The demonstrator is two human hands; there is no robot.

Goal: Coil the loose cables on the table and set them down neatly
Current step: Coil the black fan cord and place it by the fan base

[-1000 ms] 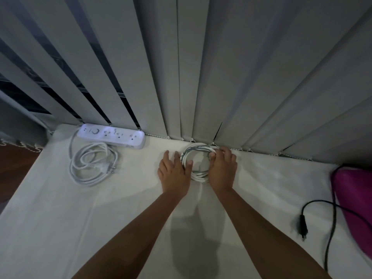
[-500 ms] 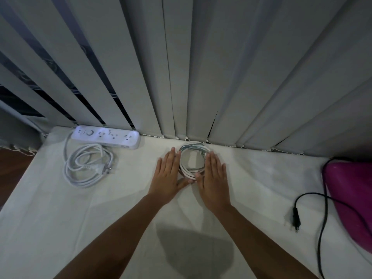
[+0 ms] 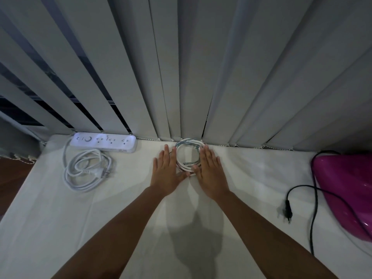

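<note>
A small coil of white and bluish cable (image 3: 187,143) lies flat on the white table (image 3: 120,208), close to the blinds at the back. My left hand (image 3: 168,172) rests flat against the coil's left side, fingers straight. My right hand (image 3: 209,170) lies flat against its right side, covering part of the loop. Neither hand grips the coil. A white power strip (image 3: 104,142) sits at the back left with its thick white cord (image 3: 86,172) coiled in front of it. A black cable (image 3: 314,206) with a plug (image 3: 288,211) lies loose at the right.
Grey vertical blinds (image 3: 191,67) hang right behind the table's far edge. A glossy magenta object (image 3: 346,190) sits at the right edge, with the black cable running along it. The table's left edge drops to a dark wooden floor (image 3: 12,174).
My hands have let go of the small coil and flattened out beside it, sliding slightly toward me. The coil stays in place on the table.
</note>
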